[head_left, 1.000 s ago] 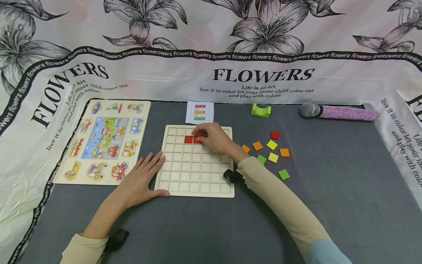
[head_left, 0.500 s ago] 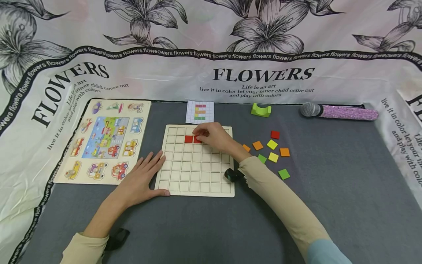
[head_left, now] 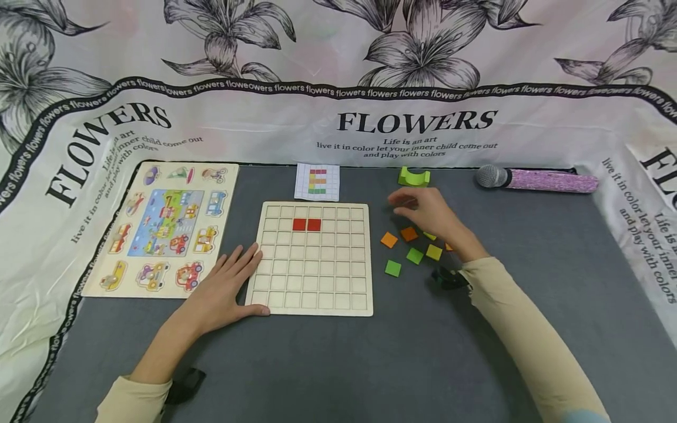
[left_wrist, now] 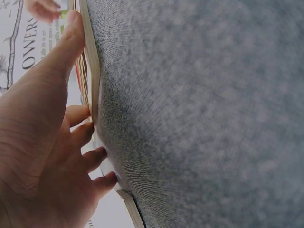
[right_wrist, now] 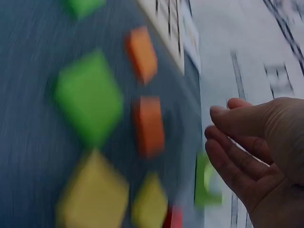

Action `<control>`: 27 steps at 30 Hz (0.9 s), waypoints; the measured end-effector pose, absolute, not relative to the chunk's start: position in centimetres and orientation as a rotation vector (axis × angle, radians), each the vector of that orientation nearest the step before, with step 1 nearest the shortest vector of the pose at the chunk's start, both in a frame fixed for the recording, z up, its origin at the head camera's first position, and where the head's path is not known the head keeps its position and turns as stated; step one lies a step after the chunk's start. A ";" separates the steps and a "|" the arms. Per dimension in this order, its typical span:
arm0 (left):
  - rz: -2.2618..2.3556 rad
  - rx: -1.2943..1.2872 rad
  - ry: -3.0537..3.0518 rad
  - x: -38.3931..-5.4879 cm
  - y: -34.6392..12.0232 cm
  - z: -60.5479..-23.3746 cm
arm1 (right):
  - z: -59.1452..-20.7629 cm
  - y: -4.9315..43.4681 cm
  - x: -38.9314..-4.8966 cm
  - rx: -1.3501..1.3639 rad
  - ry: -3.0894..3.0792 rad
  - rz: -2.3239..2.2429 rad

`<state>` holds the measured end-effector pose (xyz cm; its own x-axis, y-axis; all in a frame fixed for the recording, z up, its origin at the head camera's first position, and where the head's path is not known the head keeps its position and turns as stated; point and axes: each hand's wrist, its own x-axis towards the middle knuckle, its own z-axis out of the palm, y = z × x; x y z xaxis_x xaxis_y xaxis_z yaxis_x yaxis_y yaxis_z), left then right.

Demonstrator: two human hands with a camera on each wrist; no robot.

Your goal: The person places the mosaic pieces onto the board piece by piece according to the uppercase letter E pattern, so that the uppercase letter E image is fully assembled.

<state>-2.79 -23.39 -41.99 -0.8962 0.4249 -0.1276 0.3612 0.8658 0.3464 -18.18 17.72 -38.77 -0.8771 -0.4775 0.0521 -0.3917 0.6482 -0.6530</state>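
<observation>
A pale wooden grid board [head_left: 317, 267] lies on the grey cloth, with two red square tiles [head_left: 314, 225] side by side in its upper cells. My left hand [head_left: 215, 301] rests with spread fingers along the board's left edge, its thumb at the lower left corner. Right of the board, my right hand [head_left: 435, 214] hovers above loose tiles, fingers loosely bent and nothing between them. Orange tiles [head_left: 389, 239], green tiles [head_left: 393, 268] and yellow tiles [head_left: 434, 252] lie below it. A red tile [right_wrist: 174, 217], hidden from the head view, shows in the right wrist view.
A printed pattern card [head_left: 317, 182] lies behind the board. At left is a vehicle puzzle board [head_left: 224, 176]. A green curved block [head_left: 414, 177] stands behind my right hand; a pink microphone [head_left: 552, 181] lies farther right.
My right hand has left the second red tile on the grid and moved right, over the loose tiles. My left hand stays at the board's edge.
</observation>
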 end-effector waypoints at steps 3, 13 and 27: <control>0.469 0.602 2.837 -2.7 -23.4 -42.0 | -38.7 20.7 -18.1 -0.613 2.781 -1.003; 0.492 0.590 2.825 -2.7 -23.2 -41.8 | -39.3 24.9 -17.7 -0.487 2.795 -0.939; 0.503 0.586 2.826 -2.6 -23.2 -41.8 | -39.6 24.8 -17.8 -0.465 2.785 -0.914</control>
<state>-2.64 -23.24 -41.76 -0.8984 0.4179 -0.1348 0.3458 0.8626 0.3693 -17.83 24.81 -39.57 -0.9362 -0.3453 -0.0663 -0.2388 0.7630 -0.6007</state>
